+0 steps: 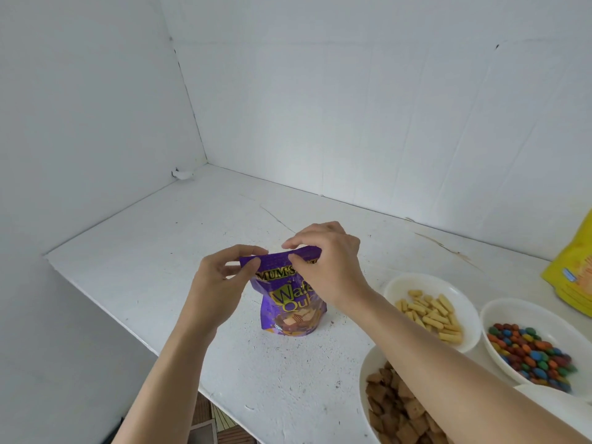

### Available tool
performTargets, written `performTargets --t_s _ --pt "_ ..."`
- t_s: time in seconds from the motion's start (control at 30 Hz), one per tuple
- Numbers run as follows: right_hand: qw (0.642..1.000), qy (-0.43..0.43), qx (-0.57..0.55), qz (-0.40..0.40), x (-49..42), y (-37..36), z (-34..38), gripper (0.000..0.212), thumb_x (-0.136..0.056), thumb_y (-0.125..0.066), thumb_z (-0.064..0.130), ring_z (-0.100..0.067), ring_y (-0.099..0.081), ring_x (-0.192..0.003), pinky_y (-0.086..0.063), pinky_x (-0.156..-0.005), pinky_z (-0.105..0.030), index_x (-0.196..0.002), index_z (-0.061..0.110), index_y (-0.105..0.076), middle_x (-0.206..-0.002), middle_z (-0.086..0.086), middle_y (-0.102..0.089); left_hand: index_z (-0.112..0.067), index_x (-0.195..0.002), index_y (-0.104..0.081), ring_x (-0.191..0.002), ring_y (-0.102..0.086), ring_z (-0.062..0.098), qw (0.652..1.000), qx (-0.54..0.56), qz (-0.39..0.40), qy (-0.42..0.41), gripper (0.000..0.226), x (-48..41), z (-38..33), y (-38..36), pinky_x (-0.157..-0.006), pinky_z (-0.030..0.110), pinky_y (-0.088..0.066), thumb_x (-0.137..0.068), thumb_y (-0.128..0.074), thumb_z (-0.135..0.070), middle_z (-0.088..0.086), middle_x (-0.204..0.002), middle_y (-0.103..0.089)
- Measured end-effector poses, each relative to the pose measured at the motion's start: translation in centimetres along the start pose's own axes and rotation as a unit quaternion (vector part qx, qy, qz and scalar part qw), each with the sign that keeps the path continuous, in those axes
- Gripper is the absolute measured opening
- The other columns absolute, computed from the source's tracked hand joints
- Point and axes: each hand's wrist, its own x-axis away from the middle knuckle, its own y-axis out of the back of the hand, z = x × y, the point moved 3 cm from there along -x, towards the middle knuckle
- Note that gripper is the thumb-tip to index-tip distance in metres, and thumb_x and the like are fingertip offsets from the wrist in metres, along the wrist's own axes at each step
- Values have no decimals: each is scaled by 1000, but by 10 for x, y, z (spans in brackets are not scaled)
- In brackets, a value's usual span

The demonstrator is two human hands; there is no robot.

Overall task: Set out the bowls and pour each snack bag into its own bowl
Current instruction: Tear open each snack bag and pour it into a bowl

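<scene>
Standing upright near the centre of the frame: one purple wafer bag (290, 302), base on the white tabletop (179, 238). Its long axis runs vertically, the sealed top edge points up, and I read the printed front as facing the camera. The top edge runs left to right, rising slightly toward the right.

Left hand (221, 283): at the bag's upper left corner, thumb and fingers curled and pinching the top strip.

Right hand (326, 267): over the upper right part of the bag, fingers bent down and pinching the same top strip. Its forearm reaches in from the lower right of the frame.

Lower right of the frame, I count three white bowls, close together:
- stick bowl (426, 283), holding pale yellow sticks (429, 310), just right of the bag;
- candy bowl (525, 310), holding multicoloured candies (531, 354), further right;
- square bowl (363, 389), holding brown squares (400, 408), at the bottom edge and partly hidden under the right forearm.

Right edge of the frame: one yellow bag (573, 274), cut off, behind the candy bowl.
</scene>
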Motion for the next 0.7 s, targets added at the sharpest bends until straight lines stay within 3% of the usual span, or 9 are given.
performTargets --t_s 0.17,0.33,0.6,0.7 --pt "998 -9 44 43 -2 -5 7 16 -91 -68 28 0 -43 -108 -16 -86 -35 -96 39 -78 -97 21 -73 -24 -90 -79 -67 -68 2 999 -39 -27 -23 32 -2 -5 -2 -55 8 -43 -97 -62 2 -15 -79 -76" --pt "998 11 59 37 -1 -3 9 21 -92 -67 25 -1 -47 -112 -18 -99 -42 -95 42 -79 -93 20 -73 -23 -87 -81 -50 -60 1 998 -33 -42 -19 29 2 -7 -3 -47 8 -36 -95 -66 1 -7 -77 -78" --pt "998 42 -15 45 2 -9 13 20 -91 -69 17 -4 -65 -92 -31 -99 -38 -91 33 -81 -94 14 -77 -25 -83 -74 -59 -65 6 998 -67 -16 3 27 -1 -11 -2 -46 11 -37 -94 -65 -2 -7 -80 -76" --pt "998 35 -26 39 3 -9 13 13 -89 -73 20 -5 -65 -87 -30 -97 -34 -89 31 -80 -92 13 -77 -24 -85 -72 -60 -65 3 996 -92 0 15 21 -5 -13 1 -55 18 -44 -95 -65 -6 -5 -86 -76"
